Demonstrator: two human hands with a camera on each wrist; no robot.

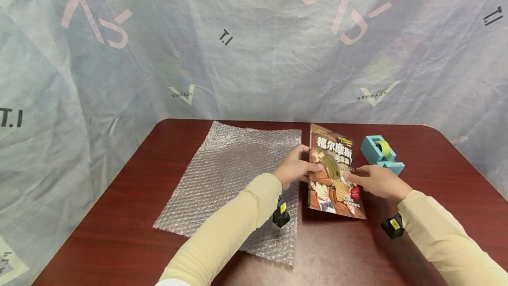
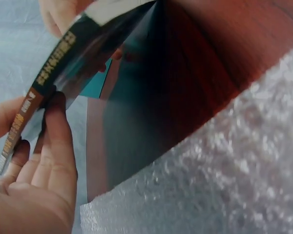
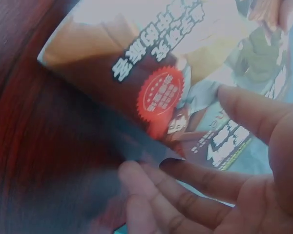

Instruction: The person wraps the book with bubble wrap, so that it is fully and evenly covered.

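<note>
A paperback book (image 1: 329,180) with an illustrated brown cover is held up off the table, tilted, front cover facing the head camera. My left hand (image 1: 295,167) grips its spine side, thumb on the cover and fingers behind; the left wrist view shows the spine (image 2: 49,68) between thumb and fingers. At the opposite edge, my right hand (image 1: 379,182) holds the book with the thumb on the cover and the other fingers at or under the edge. In the right wrist view a red round badge (image 3: 161,93) shows on the cover. A bubble wrap sheet (image 1: 234,171) lies flat left of the book.
A light blue tape dispenser (image 1: 371,149) with a yellowish roll stands behind my right hand. The dark red wooden table (image 1: 119,193) has rounded far corners. A pale printed cloth (image 1: 254,56) hangs behind and beside it.
</note>
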